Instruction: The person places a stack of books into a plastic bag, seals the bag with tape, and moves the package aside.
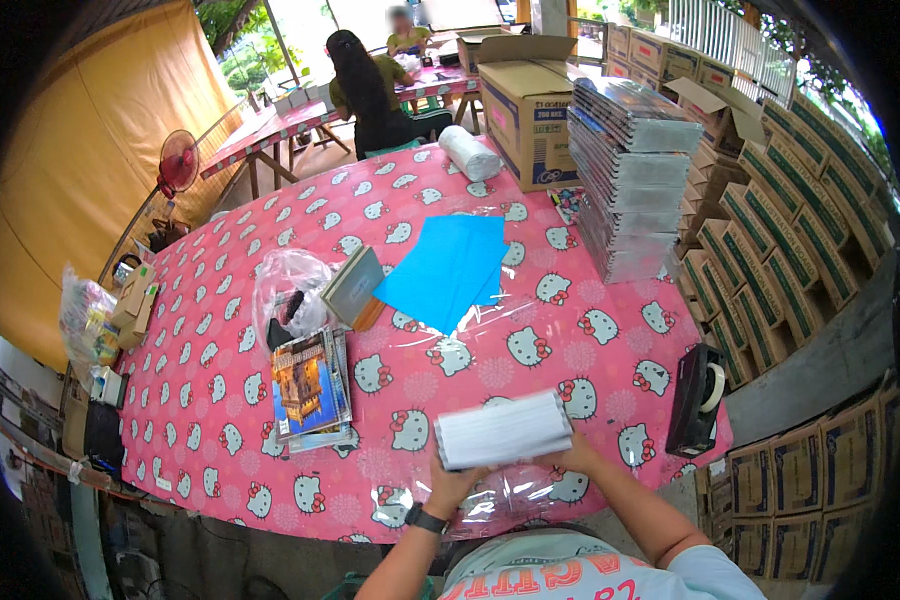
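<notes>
A white rectangular bundle (505, 430), with fine lines along its face like stacked thin booklets, is between my two hands near the table's front edge. My left hand (457, 480), below a dark wristwatch (425, 517), grips its lower left end. At its lower right end is my right hand (576, 456), closed on it too. The bundle hides most of the fingers of both hands. To the left lies a small pile of glossy booklets (312, 388) with a building on the top cover. Bright blue sheets (445, 268) lie flat beyond the bundle.
The pink cat-patterned table (200, 350) carries a tall wrapped stack (632, 180), a cardboard box (526, 120), a white roll (469, 153), a black tape dispenser (692, 400) and a clear plastic bag (288, 283). Cartons (770, 250) line the right side. Two people sit at the far tables.
</notes>
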{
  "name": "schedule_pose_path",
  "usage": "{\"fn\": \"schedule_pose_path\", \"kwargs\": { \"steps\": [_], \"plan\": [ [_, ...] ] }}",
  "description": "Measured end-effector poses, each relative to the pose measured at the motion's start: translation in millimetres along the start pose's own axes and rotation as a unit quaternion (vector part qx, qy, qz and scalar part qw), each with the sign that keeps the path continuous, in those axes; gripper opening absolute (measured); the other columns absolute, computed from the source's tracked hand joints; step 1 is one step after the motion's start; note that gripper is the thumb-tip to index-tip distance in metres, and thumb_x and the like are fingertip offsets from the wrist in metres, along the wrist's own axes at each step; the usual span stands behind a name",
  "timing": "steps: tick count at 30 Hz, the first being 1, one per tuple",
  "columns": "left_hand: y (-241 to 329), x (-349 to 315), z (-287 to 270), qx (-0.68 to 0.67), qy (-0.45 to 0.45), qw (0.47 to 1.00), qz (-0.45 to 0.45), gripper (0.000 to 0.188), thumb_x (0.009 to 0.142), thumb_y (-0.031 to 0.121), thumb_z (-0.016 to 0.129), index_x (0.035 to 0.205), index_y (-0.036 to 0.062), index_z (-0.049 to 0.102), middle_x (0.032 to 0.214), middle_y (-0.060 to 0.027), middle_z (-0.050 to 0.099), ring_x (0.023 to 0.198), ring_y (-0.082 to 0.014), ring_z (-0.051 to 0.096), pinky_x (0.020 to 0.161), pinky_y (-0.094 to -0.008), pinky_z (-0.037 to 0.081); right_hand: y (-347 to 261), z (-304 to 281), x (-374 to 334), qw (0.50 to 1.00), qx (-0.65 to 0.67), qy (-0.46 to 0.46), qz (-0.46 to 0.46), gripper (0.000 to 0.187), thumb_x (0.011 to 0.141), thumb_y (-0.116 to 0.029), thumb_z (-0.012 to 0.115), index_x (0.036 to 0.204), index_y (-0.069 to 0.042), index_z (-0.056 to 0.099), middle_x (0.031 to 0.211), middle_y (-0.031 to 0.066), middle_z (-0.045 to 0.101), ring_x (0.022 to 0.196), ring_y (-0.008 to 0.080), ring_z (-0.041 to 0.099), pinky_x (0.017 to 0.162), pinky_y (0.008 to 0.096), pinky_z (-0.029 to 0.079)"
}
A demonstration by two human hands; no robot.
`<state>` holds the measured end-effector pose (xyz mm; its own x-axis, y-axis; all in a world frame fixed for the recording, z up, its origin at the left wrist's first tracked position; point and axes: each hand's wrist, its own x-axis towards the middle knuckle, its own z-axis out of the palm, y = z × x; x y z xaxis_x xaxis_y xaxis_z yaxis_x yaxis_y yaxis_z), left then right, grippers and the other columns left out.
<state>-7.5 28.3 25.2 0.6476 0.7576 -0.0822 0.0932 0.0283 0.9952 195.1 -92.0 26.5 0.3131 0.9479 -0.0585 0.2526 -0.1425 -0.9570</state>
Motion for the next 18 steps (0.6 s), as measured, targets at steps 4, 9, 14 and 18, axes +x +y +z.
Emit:
{"fn": "schedule_pose_path", "kwargs": {
  "steps": [4,9,14,18],
  "plan": [
    [29,37,-19,-0.139,-0.034,0.986,-0.088,0.055,0.07,0.015,0.076,0.114,-0.0008,0.049,0.107,-0.0116,0.06,0.095,-0.0168,0.057,0.081,-0.0313,0.047,-12,-29,20,0.995,-0.071,0.024,-0.067,0.07,0.073,-0.034,0.072,0.128,-0.003,0.041,0.121,0.0176,0.049,0.113,0.0301,0.047,0.095,0.0407,0.037],
    [24,73,-33,-0.145,-0.048,0.971,-0.182,0.046,0.075,0.017,0.071,0.113,-0.0011,0.054,0.104,-0.0097,0.062,0.091,-0.0173,0.059,0.08,-0.0306,0.047,38,-76,-10,0.843,-0.43,0.293,0.136,0.037,0.073,-0.029,0.067,0.099,-0.004,0.062,0.092,0.0159,0.057,0.098,0.0331,0.048,0.086,0.0456,0.038],
    [11,85,-26,-0.14,-0.049,0.947,-0.284,0.044,0.077,0.018,0.069,0.113,-0.0016,0.054,0.105,-0.0098,0.061,0.089,-0.0179,0.06,0.077,-0.0313,0.048,92,-72,-9,0.846,-0.44,0.298,0.031,0.029,0.073,-0.02,0.069,0.095,-0.003,0.061,0.089,0.015,0.058,0.085,0.027,0.055,0.067,0.0406,0.046],
    [23,78,-29,-0.113,-0.037,0.942,-0.315,0.041,0.079,0.02,0.068,0.112,-0.0005,0.056,0.105,-0.0095,0.062,0.09,-0.0178,0.06,0.079,-0.0301,0.047,53,-79,-24,0.927,0.072,0.314,0.191,0.025,0.074,-0.013,0.069,0.095,-0.002,0.061,0.077,0.0074,0.057,0.059,0.0156,0.054,0.046,0.0301,0.041]
  ]
}}
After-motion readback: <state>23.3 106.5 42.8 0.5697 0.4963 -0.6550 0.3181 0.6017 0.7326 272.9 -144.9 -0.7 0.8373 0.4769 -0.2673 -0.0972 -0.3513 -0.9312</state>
